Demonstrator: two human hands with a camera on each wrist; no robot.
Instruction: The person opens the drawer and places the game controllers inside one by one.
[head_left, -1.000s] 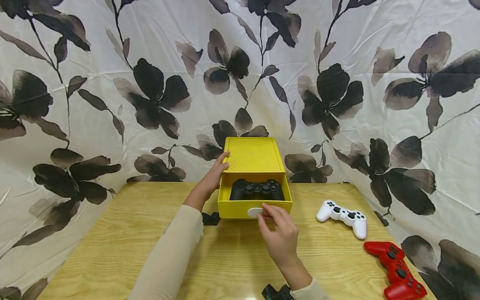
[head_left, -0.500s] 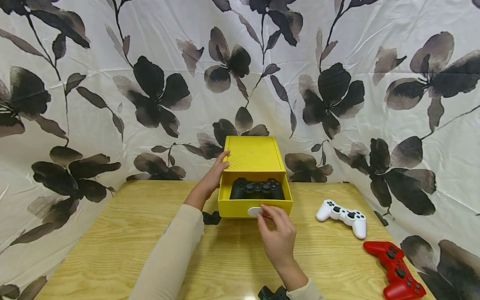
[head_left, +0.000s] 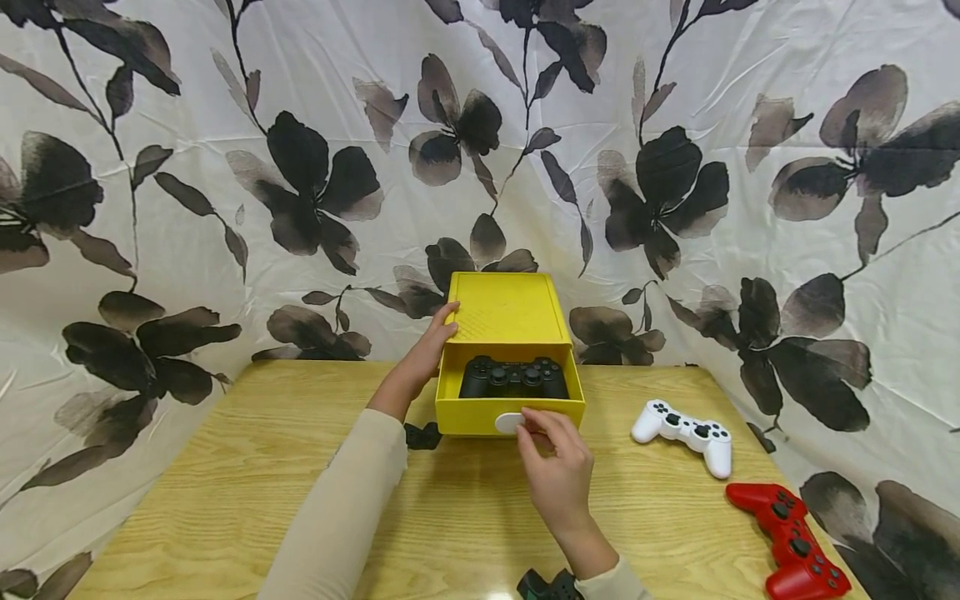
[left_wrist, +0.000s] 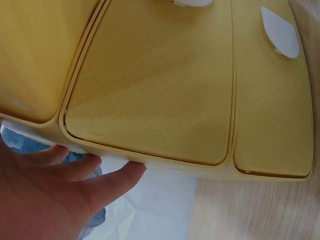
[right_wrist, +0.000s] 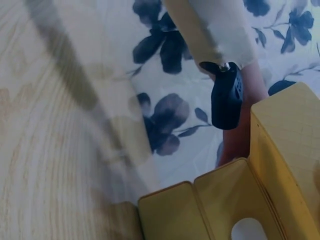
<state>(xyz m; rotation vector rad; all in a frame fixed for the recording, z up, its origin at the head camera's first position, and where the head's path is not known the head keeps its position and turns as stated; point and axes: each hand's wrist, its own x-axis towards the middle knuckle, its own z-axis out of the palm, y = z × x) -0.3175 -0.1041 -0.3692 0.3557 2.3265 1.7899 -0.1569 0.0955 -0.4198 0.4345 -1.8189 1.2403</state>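
Observation:
A yellow drawer unit (head_left: 510,307) stands at the far side of the table, its top drawer (head_left: 465,417) pulled out. Inside that drawer lies a black game controller (head_left: 514,380). My right hand (head_left: 558,471) pinches the white handle (head_left: 507,423) on the drawer front between thumb and fingers. My left hand (head_left: 423,354) is on the unit's left side; in the left wrist view its straight fingers (left_wrist: 112,187) press along the side wall. Two lower drawers (left_wrist: 160,90) show closed there, each with a white handle.
On the right of the wooden table (head_left: 300,467) lie a white game controller (head_left: 678,429) and, nearer the front, a red game controller (head_left: 795,533). A floral cloth (head_left: 480,125) hangs right behind the table. A dark wrist device (head_left: 422,437) shows at the left wrist.

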